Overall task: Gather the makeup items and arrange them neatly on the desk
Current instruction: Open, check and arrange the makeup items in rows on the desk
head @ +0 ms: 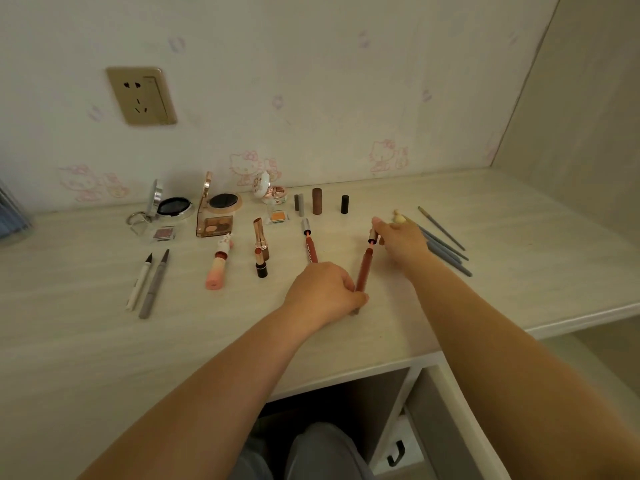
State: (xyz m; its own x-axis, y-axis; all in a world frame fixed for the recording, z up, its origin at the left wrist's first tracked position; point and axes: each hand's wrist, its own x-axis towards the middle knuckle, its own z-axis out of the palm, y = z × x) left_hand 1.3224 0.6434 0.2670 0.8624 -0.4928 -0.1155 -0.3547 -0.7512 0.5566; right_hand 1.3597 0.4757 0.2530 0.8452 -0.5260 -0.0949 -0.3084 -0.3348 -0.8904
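Near the middle of the desk (104, 341), the left hand (323, 294) is gripping a lip-liner barrel (363, 270) while the right hand (401, 240) is pinching its cap (373, 236), best laid parallel beside the neighbouring liner (311, 249).

makeup laid out on pale wood desk (485, 271). back row: open silver compact (169, 207), open gold palette (216, 213), small white round compact (272, 192), grey, brown and black caps standing upright (317, 201). front row: two liner pens (149, 284), pink tube (218, 266), open gold lipstick (260, 249), brown lip liner (310, 249), uncapped. second brown liner (363, 271) tilted, pinched in left hand (325, 294); its cap (372, 236) in right hand (401, 242). grey brushes (445, 247) at right.
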